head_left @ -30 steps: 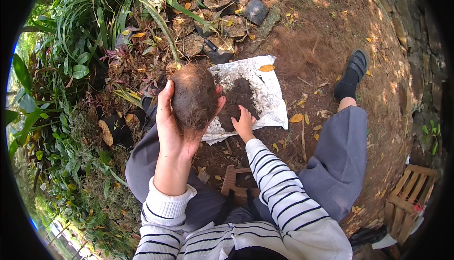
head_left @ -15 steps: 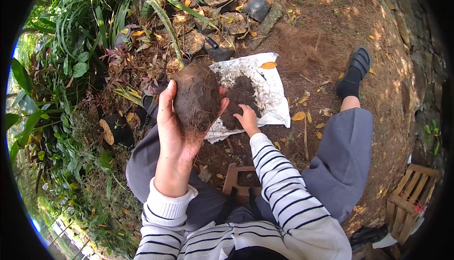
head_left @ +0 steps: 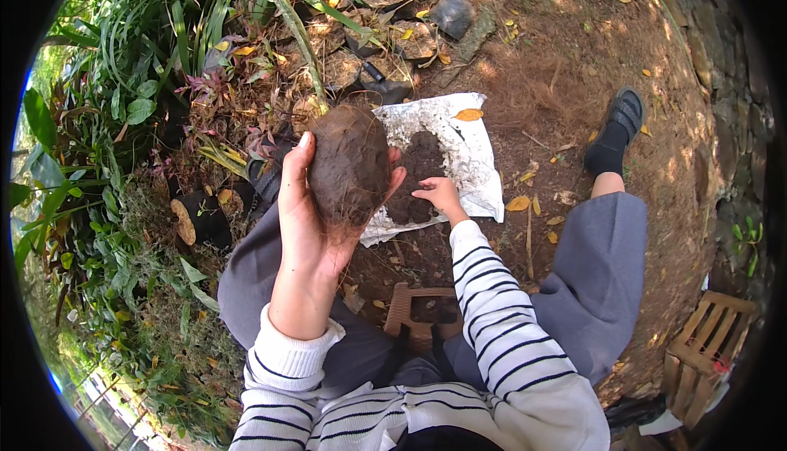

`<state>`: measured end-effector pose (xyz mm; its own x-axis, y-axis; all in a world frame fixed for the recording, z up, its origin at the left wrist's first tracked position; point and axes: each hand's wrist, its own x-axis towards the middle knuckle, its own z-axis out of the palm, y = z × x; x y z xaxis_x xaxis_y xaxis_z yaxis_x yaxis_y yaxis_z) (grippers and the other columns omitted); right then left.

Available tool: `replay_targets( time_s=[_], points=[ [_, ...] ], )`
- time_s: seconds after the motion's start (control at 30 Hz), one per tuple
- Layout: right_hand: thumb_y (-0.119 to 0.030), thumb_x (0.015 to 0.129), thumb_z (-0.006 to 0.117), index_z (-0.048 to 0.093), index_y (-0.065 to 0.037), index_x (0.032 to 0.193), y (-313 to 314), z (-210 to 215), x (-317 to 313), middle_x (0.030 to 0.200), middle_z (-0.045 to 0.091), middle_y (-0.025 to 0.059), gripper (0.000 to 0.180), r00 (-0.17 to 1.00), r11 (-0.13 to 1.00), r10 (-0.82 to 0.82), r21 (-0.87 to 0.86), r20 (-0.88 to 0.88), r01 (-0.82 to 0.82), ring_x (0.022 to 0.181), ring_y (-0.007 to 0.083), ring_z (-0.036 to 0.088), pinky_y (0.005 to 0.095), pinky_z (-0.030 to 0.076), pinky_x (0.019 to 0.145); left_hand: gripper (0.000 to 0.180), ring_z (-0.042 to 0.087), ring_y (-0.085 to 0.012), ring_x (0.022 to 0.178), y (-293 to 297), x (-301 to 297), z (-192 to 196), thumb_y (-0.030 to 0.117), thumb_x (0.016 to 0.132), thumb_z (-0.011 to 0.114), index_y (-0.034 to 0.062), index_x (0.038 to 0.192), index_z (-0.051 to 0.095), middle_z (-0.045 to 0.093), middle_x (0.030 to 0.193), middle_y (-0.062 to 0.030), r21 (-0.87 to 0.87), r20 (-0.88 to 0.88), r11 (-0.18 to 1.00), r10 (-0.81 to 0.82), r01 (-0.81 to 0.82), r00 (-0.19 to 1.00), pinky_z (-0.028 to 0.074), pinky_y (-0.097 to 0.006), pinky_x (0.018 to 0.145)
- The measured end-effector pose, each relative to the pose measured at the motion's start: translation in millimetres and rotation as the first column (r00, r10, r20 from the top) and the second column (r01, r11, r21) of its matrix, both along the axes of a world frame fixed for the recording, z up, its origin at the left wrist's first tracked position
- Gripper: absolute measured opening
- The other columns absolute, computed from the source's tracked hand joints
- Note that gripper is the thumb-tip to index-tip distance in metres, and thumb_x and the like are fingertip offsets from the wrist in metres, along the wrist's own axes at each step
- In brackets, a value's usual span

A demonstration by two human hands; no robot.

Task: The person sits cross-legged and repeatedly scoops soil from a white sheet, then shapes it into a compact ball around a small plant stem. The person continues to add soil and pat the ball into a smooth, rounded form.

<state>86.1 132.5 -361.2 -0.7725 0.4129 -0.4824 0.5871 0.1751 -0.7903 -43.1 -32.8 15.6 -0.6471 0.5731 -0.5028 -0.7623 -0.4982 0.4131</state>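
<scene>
My left hand (head_left: 307, 221) is raised, cupping a dark brown ball of mud (head_left: 348, 164). Fine brown fibres stick out all over the ball and hang down towards my wrist. My left thumb lies along its left side, and the other fingers curl round behind it, their tips showing on the right. Beyond the ball a white sheet (head_left: 479, 152), soiled in its middle, lies on the ground with a heap of dark soil (head_left: 424, 156) on it. At the near right of the heap is my right hand (head_left: 443, 197), fingers drawn together; what they pinch is too small to make out.
Tufts of brown fibre (head_left: 545, 82) lie on the earth past the sheet. A small black bottle-like object (head_left: 373, 72) is among cut log rounds and stones. Dense plants (head_left: 123, 148) fill the left. A brown frame (head_left: 399, 307) is between my legs; a wooden stool (head_left: 705, 353) is at right.
My right hand has drawn back slightly to the right across the soil, and its fingers have come closer together. The ball in my left hand has shifted slightly right in the picture.
</scene>
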Motion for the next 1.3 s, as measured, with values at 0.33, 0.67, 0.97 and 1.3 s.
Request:
replay_targets(
  time_s=[0.33, 0.67, 0.97, 1.3],
  points=[
    [-0.034, 0.062, 0.093, 0.075, 0.002, 0.093, 36.1, 1.7, 6.6, 0.083, 0.075, 0.0105, 0.050, 0.957, 0.984, -0.177, 0.022, 0.229, 0.176, 0.069, 0.0173, 0.071, 0.0307, 0.055, 0.067, 0.058, 0.064, -0.0343, 0.108, -0.9, 0.6, 4.1, 0.045, 0.097, 0.052, -0.0034, 0.128, 0.052, 0.062, 0.119, -0.0206, 0.012, 0.032, 1.000, 0.013, -0.013, 0.999, 0.052, -0.051, 0.098],
    [-0.030, 0.059, 0.094, 0.075, -0.003, 0.084, 38.7, 64.9, -15.3, 0.076, 0.074, 0.0097, 0.041, 0.948, 0.971, -0.078, 0.239, 0.307, 0.003, 0.068, 0.0211, 0.071, 0.0334, 0.055, 0.067, 0.052, 0.065, -0.0314, 0.104, -6.8, -0.7, 2.7, 0.044, 0.097, 0.053, 0.0002, 0.125, 0.055, 0.065, 0.114, -0.0174, 0.076, -0.022, 0.997, -0.008, 0.010, 1.000, 0.053, -0.048, 0.096],
    [-0.031, 0.059, 0.093, 0.074, -0.004, 0.078, 30.0, 160.8, -49.8, 0.071, 0.073, 0.0089, 0.038, 0.859, 0.822, 0.151, 0.420, 0.490, -0.384, 0.067, 0.0227, 0.071, 0.0348, 0.055, 0.069, 0.048, 0.067, -0.0291, 0.097, -13.1, 0.5, 2.2, 0.043, 0.097, 0.054, 0.0011, 0.121, 0.055, 0.066, 0.111, -0.0159, 0.076, -0.015, 0.997, 0.027, -0.026, 1.000, 0.057, -0.046, 0.087],
    [-0.027, 0.067, 0.089, 0.074, -0.001, 0.103, 59.0, 181.0, -32.5, 0.101, 0.074, 0.0128, 0.047, 0.939, 0.941, 0.233, 0.185, 0.252, -0.283, 0.092, 0.0230, 0.071, 0.0336, 0.053, 0.084, 0.055, 0.060, -0.0315, 0.110, -10.7, 0.7, -5.1, 0.044, 0.097, 0.054, 0.0007, 0.130, 0.052, 0.060, 0.121, -0.0173, 0.111, -0.054, 0.993, -0.023, 0.029, 0.998, 0.051, -0.048, 0.099]
  ],
)
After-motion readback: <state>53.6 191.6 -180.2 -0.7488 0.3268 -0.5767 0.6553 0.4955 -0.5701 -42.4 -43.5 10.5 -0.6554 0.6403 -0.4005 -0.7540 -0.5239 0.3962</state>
